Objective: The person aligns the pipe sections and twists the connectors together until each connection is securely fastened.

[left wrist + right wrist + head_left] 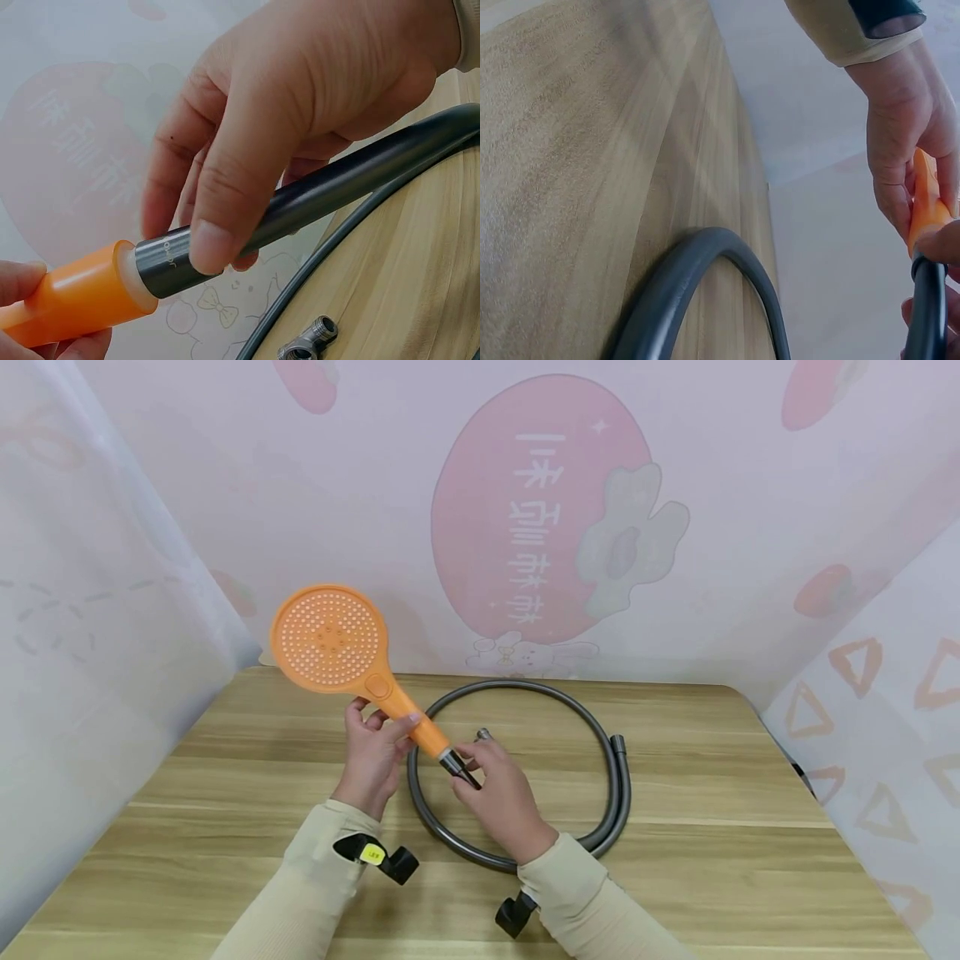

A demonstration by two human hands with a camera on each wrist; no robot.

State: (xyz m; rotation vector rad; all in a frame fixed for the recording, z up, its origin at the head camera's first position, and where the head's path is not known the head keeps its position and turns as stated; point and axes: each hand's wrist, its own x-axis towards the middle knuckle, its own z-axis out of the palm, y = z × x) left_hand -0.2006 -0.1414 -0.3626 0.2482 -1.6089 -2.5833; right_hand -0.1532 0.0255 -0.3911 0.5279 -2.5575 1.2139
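An orange shower head (330, 635) is held up over the table, tilted, its round spray face towards me. My left hand (369, 764) grips its handle, thumb laid along the near side. At the handle's lower end, my right hand (506, 793) pinches the dark end nut (176, 262) of a grey-black shower hose (621, 793). In the left wrist view the nut sits in line with the handle, a whitish ring (133, 276) showing between them. The right wrist view shows both hands close together at this joint, partly cut off by the frame edge.
The hose lies in a wide loop on the wooden table (712, 827), its other end (618, 744) at the right. A small threaded metal fitting (309, 339) lies inside the loop. Printed cloth walls (360, 510) stand behind and at both sides.
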